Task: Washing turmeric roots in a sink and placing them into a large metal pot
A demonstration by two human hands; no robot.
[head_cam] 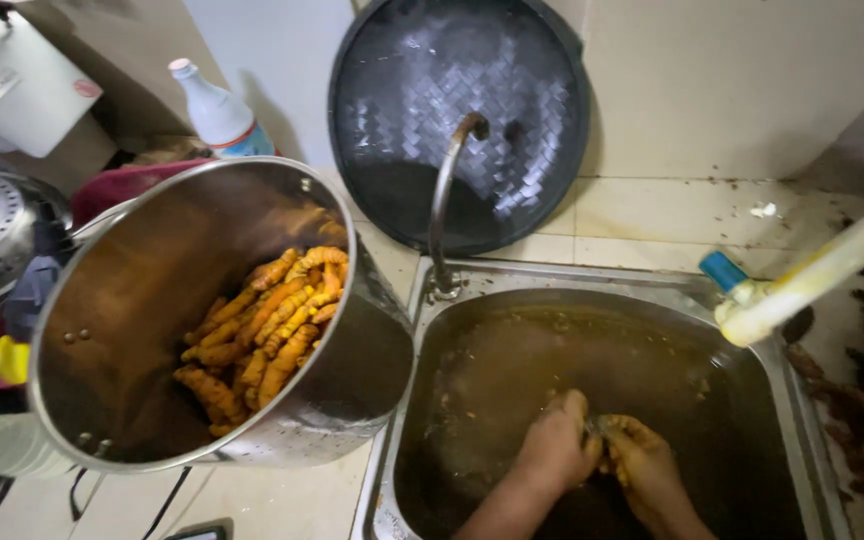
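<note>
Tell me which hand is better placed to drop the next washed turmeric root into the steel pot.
Left, probably. The left hand is on the pot's side of the sink; the steel pot sits to its left. The right hand, stained yellow, would have to cross over it.

Both forearms come in from the bottom edge and point upward and a little to the middle. The left hand point(555, 445) is curled into a loose fist with its knuckles up. The right hand point(640, 462) is just beside it, touching it, with bent fingers stained yellow. Both wrists are bent slightly inward.
</note>
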